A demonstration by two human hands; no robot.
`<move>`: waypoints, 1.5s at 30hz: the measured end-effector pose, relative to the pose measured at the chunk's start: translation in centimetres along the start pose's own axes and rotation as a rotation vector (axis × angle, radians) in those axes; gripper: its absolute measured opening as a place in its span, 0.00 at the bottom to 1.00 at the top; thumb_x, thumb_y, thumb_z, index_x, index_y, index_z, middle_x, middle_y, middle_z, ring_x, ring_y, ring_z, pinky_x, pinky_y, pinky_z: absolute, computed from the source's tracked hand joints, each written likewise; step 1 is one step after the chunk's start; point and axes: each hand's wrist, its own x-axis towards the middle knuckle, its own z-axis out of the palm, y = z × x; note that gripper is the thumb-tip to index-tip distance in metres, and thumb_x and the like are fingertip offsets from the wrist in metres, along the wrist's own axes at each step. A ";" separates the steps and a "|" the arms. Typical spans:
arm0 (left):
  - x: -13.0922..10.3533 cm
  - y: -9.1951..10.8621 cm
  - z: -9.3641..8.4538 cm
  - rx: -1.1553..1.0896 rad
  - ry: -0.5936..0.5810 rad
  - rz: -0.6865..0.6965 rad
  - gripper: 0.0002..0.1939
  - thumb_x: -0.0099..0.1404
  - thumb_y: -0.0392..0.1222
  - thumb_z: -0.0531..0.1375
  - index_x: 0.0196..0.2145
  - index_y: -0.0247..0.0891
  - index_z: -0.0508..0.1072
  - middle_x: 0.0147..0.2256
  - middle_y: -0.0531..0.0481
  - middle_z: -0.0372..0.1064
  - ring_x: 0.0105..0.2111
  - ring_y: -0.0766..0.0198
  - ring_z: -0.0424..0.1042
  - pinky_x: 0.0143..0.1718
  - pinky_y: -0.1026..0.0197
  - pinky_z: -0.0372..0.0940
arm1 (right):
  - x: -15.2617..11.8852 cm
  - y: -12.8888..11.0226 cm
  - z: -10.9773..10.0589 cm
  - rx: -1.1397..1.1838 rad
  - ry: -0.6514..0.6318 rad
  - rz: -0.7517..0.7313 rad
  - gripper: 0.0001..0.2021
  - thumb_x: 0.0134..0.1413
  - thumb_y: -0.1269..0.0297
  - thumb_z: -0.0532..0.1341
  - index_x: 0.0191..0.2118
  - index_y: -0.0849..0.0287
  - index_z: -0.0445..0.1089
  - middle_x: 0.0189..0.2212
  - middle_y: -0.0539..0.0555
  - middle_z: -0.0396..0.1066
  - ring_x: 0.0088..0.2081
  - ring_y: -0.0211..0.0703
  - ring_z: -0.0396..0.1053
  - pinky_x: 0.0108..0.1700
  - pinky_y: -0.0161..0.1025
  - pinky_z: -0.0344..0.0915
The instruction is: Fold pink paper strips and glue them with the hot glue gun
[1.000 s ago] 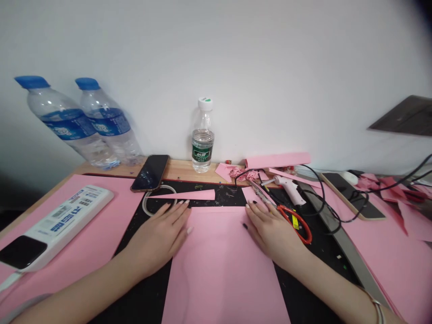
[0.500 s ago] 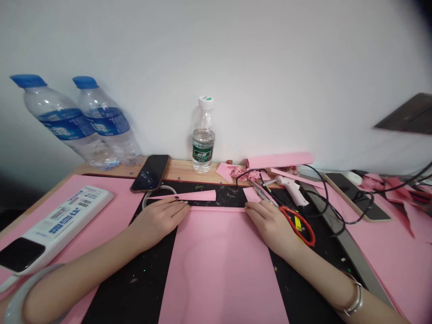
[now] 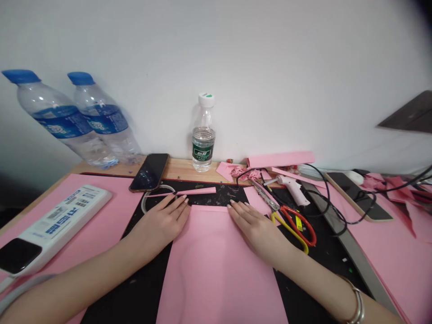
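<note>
A pink paper sheet [image 3: 222, 270] lies lengthwise before me, with a narrow fold along its far edge. Flat fingers of my left hand [image 3: 167, 219] rest by the sheet's far left corner. My right hand [image 3: 254, 227] lies across the far right part, its extended fingertips on the folded edge. Neither hand grips anything visible. Just beyond the left fingertips is a thin pink paper strip [image 3: 202, 191]. Scissors [image 3: 299, 225] with one red and one yellow handle lie beside my right hand, over a small pink paper piece [image 3: 258, 198].
A black mat [image 3: 135, 288] lies under the sheet. Behind stand a small water bottle [image 3: 203, 139] and two larger bottles [image 3: 67, 121]. A phone [image 3: 150, 172] and white device [image 3: 57, 225] are left. To the right are a glue gun [image 3: 293, 190], cables, another phone [image 3: 357, 196] and paper scraps.
My right hand has slid left along the folded edge, uncovering the scissors' yellow handle and more of the small paper piece. My left hand stays nearly in place. The strip behind it looks narrower.
</note>
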 end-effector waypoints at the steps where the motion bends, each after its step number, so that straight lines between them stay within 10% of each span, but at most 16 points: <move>1: 0.1 0.3 -0.4 -0.019 -0.035 -0.030 0.21 0.62 0.24 0.45 0.44 0.24 0.74 0.46 0.33 0.73 0.48 0.49 0.71 0.51 0.46 0.60 | 0.3 -0.4 -0.1 0.054 -0.032 0.006 0.22 0.59 0.76 0.49 0.58 0.72 0.61 0.58 0.67 0.61 0.58 0.54 0.60 0.58 0.51 0.62; 6: 1.5 2.7 -1.9 -0.169 -0.097 -0.218 0.23 0.66 0.39 0.47 0.48 0.18 0.71 0.49 0.26 0.69 0.53 0.42 0.66 0.55 0.40 0.54 | 1.9 -2.1 -0.4 0.226 -0.087 0.099 0.27 0.63 0.61 0.51 0.62 0.73 0.55 0.61 0.69 0.55 0.63 0.55 0.52 0.62 0.52 0.53; 15: 2.5 5.7 -0.3 -0.335 -0.058 -0.203 0.25 0.64 0.35 0.47 0.57 0.20 0.62 0.57 0.32 0.61 0.58 0.48 0.61 0.56 0.48 0.58 | 2.6 -3.2 0.5 0.245 -0.107 0.116 0.30 0.62 0.59 0.51 0.63 0.76 0.52 0.63 0.70 0.48 0.64 0.57 0.47 0.64 0.51 0.48; 27: 0.5 -0.6 1.1 -0.194 0.158 0.027 0.20 0.68 0.24 0.43 0.45 0.31 0.72 0.43 0.41 0.75 0.44 0.60 0.74 0.52 0.54 0.64 | 2.5 -3.3 0.6 0.241 -0.095 0.128 0.30 0.63 0.56 0.49 0.63 0.76 0.51 0.63 0.70 0.48 0.64 0.56 0.46 0.64 0.52 0.49; 35: -0.1 -1.1 2.5 -0.194 0.285 0.101 0.18 0.67 0.24 0.46 0.46 0.31 0.72 0.43 0.42 0.75 0.45 0.60 0.73 0.51 0.56 0.65 | 2.5 -3.4 0.5 0.238 -0.090 0.136 0.30 0.64 0.56 0.48 0.64 0.74 0.50 0.64 0.68 0.46 0.65 0.56 0.45 0.64 0.52 0.47; 45: 0.4 -0.7 1.6 -0.204 0.113 0.049 0.22 0.67 0.24 0.42 0.46 0.31 0.73 0.44 0.39 0.75 0.46 0.59 0.73 0.52 0.53 0.64 | 2.4 -3.4 0.4 0.259 -0.080 0.124 0.27 0.64 0.58 0.49 0.64 0.65 0.51 0.65 0.59 0.50 0.65 0.55 0.46 0.64 0.54 0.48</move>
